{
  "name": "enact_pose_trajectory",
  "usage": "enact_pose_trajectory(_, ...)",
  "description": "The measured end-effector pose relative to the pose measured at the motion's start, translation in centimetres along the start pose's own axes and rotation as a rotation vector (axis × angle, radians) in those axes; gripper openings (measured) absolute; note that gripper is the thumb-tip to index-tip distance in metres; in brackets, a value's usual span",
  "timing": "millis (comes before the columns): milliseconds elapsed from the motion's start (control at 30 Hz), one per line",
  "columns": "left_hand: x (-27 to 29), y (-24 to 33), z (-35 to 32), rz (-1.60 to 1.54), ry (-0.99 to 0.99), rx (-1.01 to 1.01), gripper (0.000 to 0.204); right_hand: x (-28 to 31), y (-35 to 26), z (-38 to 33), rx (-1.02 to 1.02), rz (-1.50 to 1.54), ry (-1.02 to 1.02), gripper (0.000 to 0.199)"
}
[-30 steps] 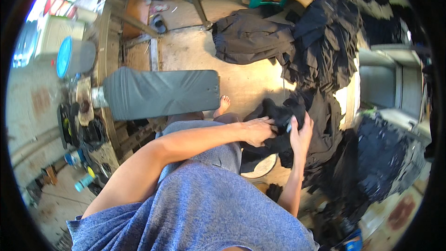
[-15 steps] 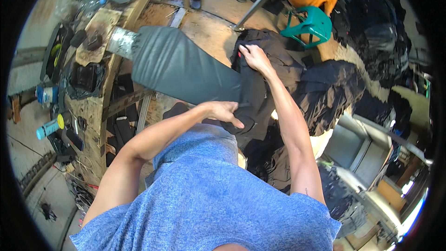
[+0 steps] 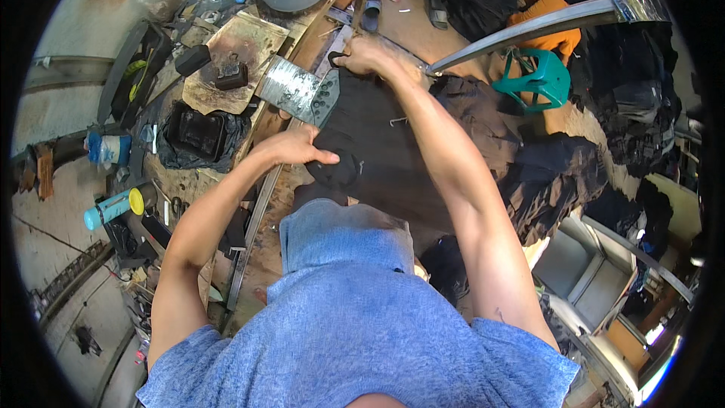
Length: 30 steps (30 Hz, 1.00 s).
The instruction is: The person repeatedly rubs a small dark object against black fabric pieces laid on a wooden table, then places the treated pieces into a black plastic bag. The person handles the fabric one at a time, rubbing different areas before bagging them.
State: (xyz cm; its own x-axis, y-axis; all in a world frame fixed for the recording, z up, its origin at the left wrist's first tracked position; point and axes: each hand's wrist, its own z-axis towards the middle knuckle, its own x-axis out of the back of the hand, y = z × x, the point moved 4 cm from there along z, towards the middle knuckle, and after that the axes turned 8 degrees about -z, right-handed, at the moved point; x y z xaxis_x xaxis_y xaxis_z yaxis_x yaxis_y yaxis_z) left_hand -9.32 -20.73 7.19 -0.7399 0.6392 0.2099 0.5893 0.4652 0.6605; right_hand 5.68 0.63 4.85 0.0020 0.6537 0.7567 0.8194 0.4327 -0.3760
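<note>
Garment (image 3: 393, 143) over board (image 3: 326, 98); right hand (image 3: 364, 55), fingers clamped on garment edge; left hand (image 3: 297, 146) at near side, fingers' grip unclear.

Dark garment (image 3: 385, 159), black to brownish, spread over board (image 3: 326, 98), hiding most of it. Cloth fairly flat at the board end, creased toward the right; small pale mark near the middle, another near the lower left. Open end faces the board's shiny metal base; lower corner bunched. Board: only a grey-green, dark-spotted strip shows, beside the metal. Right hand (image 3: 364, 54) grips the garment's upper-left edge. Left hand (image 3: 298, 146) at its lower-left edge, thumb out over cloth, fingers partly hidden.
</note>
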Motion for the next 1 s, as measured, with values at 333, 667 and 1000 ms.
enact_pose_trajectory(333, 1.2, -2.4, 1.7, -0.277, -0.221, -0.096, 0.046, -3.8, -2.2, -18.6, 0.313, -0.138, 0.511, 0.031)
enact_pose_trajectory(667, 1.3, -1.7, 0.1, -0.283, -0.221, -0.152, 0.051, -1.7, 1.8, -27.8, 0.229, 0.387, 0.468, 0.044)
enact_pose_trajectory(1000, 0.4, -0.4, -1.2, -0.482, -0.242, -0.334, 0.06, 2.6, 27.1, -34.7, -0.713, 1.492, 1.404, 0.057)
